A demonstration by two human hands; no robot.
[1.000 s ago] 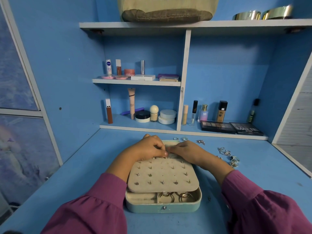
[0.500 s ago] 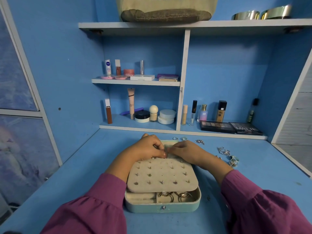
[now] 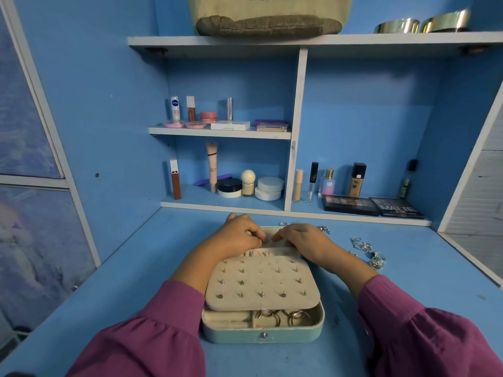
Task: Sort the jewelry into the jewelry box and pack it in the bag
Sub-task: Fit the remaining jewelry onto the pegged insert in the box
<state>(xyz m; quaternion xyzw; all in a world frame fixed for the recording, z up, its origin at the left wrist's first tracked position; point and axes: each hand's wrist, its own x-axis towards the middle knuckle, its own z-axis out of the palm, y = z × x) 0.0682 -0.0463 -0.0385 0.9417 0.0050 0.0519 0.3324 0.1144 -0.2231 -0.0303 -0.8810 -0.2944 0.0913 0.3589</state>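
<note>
A mint jewelry box (image 3: pixel 261 336) lies open on the blue desk. A beige earring panel (image 3: pixel 261 284) studded with several earrings rests over it. Rings (image 3: pixel 269 317) sit in the front compartment. My left hand (image 3: pixel 236 236) and my right hand (image 3: pixel 304 240) meet at the panel's far edge. Their fingers are curled and the tips nearly touch, pinching a tiny piece that the fingers mostly hide. Loose silver jewelry (image 3: pixel 364 248) lies to the right of the box. A beige bag (image 3: pixel 269 14) stands on the top shelf.
A small ring (image 3: pixel 282 223) and a chain (image 3: pixel 323 229) lie behind the box. Cosmetics fill the shelves at the back, with two dark palettes (image 3: pixel 373 206) at the lower right. Metal bangles (image 3: pixel 422 23) sit on the top shelf.
Both hands have shifted slightly away from me, from above the panel's top row to its far edge. The box and panel have stayed put.
</note>
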